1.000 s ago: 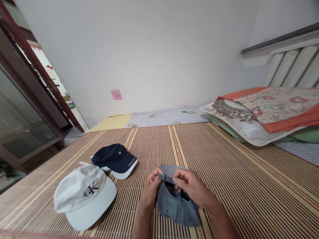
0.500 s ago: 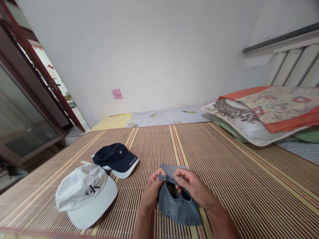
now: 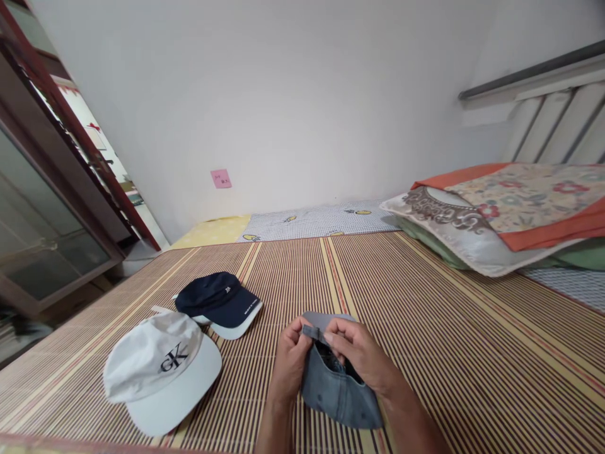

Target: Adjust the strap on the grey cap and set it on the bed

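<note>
A grey-blue baseball cap rests on the striped mat with its back opening towards me and its lighter brim on the far side. My left hand pinches the left part of the cap's back strap. From the other side, my right hand grips the strap, its fingers curled and partly inside the opening. The strap's fastening is too small to make out. To the left lie a white cap with black letters and, behind it, a navy cap with a white-edged brim.
A striped bamboo mat covers the bed. Pillows with a floral orange-edged cover lie at the back right, below a radiator. A pink note is stuck on the white wall. A glass-fronted cabinet stands at the left.
My hands have drawn slightly closer together on the strap, and the strap has tilted and looks shorter between them. The other caps lie as before.
</note>
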### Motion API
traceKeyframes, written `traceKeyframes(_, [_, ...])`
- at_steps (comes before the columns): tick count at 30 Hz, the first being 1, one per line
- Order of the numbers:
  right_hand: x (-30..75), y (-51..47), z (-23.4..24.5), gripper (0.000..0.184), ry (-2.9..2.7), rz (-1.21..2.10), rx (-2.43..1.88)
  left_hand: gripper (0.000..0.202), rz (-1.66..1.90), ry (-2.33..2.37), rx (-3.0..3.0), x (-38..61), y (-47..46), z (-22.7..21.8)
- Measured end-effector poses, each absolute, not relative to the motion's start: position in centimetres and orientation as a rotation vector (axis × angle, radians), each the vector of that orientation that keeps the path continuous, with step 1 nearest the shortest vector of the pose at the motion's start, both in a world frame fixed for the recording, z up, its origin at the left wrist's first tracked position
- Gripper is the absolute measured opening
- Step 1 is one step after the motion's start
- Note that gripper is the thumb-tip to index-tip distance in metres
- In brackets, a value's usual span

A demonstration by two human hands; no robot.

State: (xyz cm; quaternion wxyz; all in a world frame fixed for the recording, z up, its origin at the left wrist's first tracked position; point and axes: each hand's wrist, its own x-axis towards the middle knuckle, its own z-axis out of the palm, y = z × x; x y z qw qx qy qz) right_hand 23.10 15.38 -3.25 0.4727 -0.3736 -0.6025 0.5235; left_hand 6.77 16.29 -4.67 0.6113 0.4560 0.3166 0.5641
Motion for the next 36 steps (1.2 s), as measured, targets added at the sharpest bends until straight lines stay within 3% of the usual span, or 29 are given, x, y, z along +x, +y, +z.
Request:
traceKeyframes(20, [22.7, 15.6, -3.7, 0.022, -1.482, 1.272, -0.881, 0.050, 1.227, 0.695, 1.046, 6.9, 15.9, -3.6])
traceKeyframes(26, [22.6, 15.1, -2.6, 0.026, -1.511, 0.991, -0.994, 0.044, 1.218, 0.652, 1.031, 7.4, 15.8, -3.4])
traceKeyframes(30, [22.2, 14.5, -1.7, 0.010, -1.649, 0.862, -0.976, 0.039, 1.160, 0.665, 1.040, 7.2, 16.0, -4.0])
traceKeyframes(33, [22.3, 14.6, -1.5, 0.003, -1.588, 0.907, -0.907, 0.038, 1.135, 0.621, 0.966, 6.7, 16.0, -4.4])
traceKeyframes(36, [22.9, 14.8, -1.7, 0.013, -1.474, 1.047, -0.821, 0.037, 1.093, 0.536, 0.930, 6.4, 15.8, -4.8])
